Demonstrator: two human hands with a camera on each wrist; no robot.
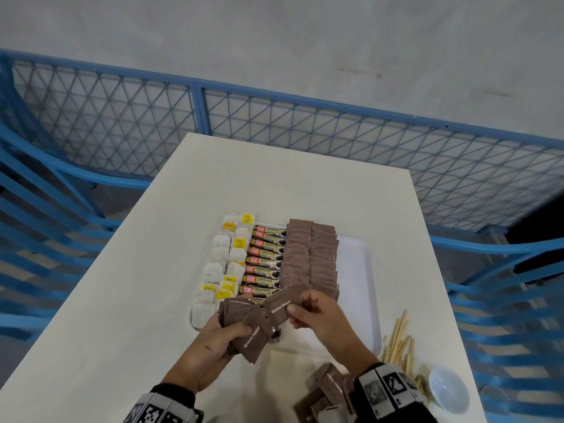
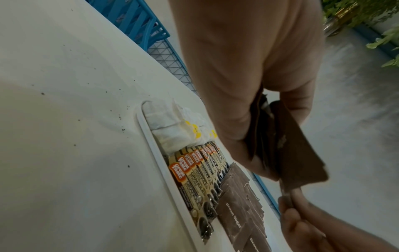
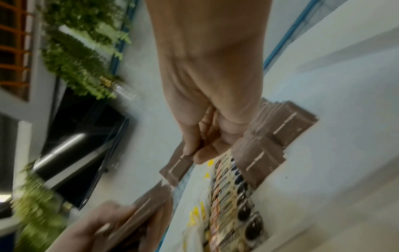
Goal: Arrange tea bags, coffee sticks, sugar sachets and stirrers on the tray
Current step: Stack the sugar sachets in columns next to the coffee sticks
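Left hand (image 1: 227, 335) grips a fanned stack of brown sugar sachets (image 1: 244, 319), fingers curled round it, held above the near edge of the tray (image 1: 355, 270); right hand (image 1: 316, 314) pinches a single sachet (image 1: 279, 305) between thumb and fingertips at the top of that stack, same pinch visible in the right wrist view; left wrist view shows the stack edge-on, blurred. Tray is white and sits on the white table (image 1: 137, 285); from left to right it holds tea bags (image 1: 224, 264) in two columns, some with yellow tags, then coffee sticks (image 1: 264, 259) laid crosswise in one column, then two columns of brown sugar sachets (image 1: 311, 254), overlapping like shingles; bare tray strip on the far right. Loose sachets (image 1: 331, 389) lie on the table near the right wrist, partly hidden by the wrist; wooden stirrers (image 1: 399, 343) lie in a loose bunch on the table just right of the tray, off it; small white bowl (image 1: 447, 389) sits at the near right corner beside the stirrers. Blue mesh fence (image 1: 274, 123) behind the table.
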